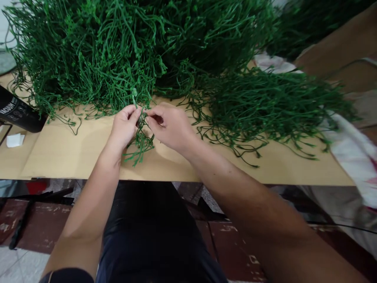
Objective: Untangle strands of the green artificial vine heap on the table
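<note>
My left hand (125,125) and my right hand (171,126) meet over a cardboard-covered table (73,157). Both pinch a small green plastic plant sprig (140,143), whose thin stems hang down between the hands onto the cardboard. The left fingers close on the sprig's upper stem near a pale green tip. The right fingers press together on the same stem from the other side. Just behind the hands lies a large heap of the same green plastic stems (118,51).
A second flatter pile of green stems (271,106) spreads to the right. A black cylinder with white lettering (17,112) lies at the left edge, beside a small white object (15,140). White patterned cloth (356,149) hangs at the right. My dark-clothed lap is below the table edge.
</note>
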The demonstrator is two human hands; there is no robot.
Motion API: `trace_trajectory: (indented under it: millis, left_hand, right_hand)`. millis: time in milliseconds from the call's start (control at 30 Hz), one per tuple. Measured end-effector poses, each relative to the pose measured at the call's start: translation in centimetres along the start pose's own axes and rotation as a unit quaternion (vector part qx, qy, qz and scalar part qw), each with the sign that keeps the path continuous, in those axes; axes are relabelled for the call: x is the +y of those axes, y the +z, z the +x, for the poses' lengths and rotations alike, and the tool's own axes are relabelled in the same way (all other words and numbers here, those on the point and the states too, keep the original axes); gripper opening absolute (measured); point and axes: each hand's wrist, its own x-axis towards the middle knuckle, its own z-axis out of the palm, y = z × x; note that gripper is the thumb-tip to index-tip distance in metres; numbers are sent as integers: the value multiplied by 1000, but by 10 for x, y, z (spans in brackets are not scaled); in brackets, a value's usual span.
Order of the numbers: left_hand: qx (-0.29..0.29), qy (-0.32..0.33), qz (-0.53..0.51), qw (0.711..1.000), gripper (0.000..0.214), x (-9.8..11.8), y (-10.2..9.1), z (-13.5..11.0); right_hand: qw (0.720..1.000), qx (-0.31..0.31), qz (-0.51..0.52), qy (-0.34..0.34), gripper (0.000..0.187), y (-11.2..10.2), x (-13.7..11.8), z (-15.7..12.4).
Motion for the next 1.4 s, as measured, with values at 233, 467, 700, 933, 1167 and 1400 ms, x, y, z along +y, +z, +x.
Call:
trace_trajectory:
  millis: [233, 467, 700, 933, 1167, 1400]
  left_hand:
    - [44, 37, 69, 996, 26, -4, 2, -1]
    - [43, 40, 35, 998, 29, 0, 4, 2]
    - [-9, 13, -14, 1000, 28, 2, 2, 0]
    - [-5, 23, 14, 1000, 21, 1, 2, -1]
    - [6, 32, 45, 998, 23, 3, 3, -2]
    - [3, 13, 20, 1000, 21, 6, 3, -5]
  right_hand:
    - [996, 57, -55, -31, 17, 1, 1, 1]
    - [994, -9, 87, 65, 21, 0, -7, 6]
    - [964, -37, 239, 112, 26, 4, 2, 13]
    - [960, -35, 224, 165, 16, 0, -2, 13]
    - [957, -74, 225, 166, 15, -6, -2, 13]
    - [935, -137, 288, 158, 35, -10, 0, 9]
